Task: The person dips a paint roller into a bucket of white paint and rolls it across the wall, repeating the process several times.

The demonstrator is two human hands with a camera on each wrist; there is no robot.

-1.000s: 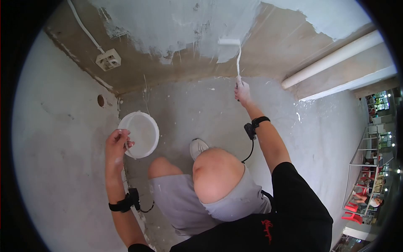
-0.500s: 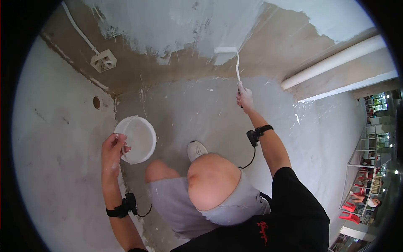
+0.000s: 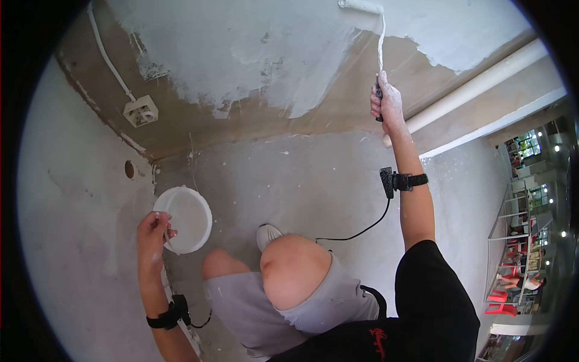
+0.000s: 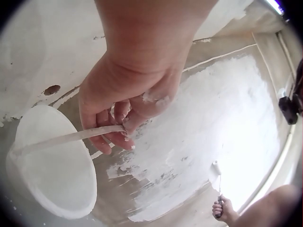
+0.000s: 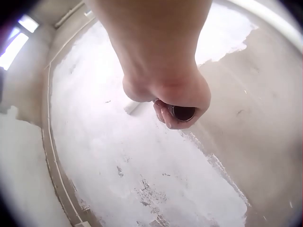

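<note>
My right hand (image 3: pixel 388 104) grips the dark handle (image 3: pixel 379 99) of a paint roller (image 3: pixel 360 6), whose white sleeve lies against the painted part of the wall (image 3: pixel 241 45). From the right wrist, the handle's dark end (image 5: pixel 183 113) shows inside the curled fingers of the hand (image 5: pixel 165 94). At the left, my other hand (image 3: pixel 155 232) pinches the strap-like handle (image 4: pixel 71 137) of a white bucket (image 3: pixel 208 223). The bucket hangs tilted in the left wrist view, its inside white. How deep the paint in it is, I cannot tell.
A socket box (image 3: pixel 141 111) with a conduit is on the brown wall at the upper left. A white pipe (image 3: pixel 476 84) runs along the right. The left wall has a round hole (image 3: pixel 129 169). Red chairs (image 3: pixel 500 309) and a person stand far right, beyond a metal frame.
My right hand has moved up and to the right, carrying the roller higher on the wall. My left hand keeps its hold on the bucket handle; both sit slightly lower and further left in view.
</note>
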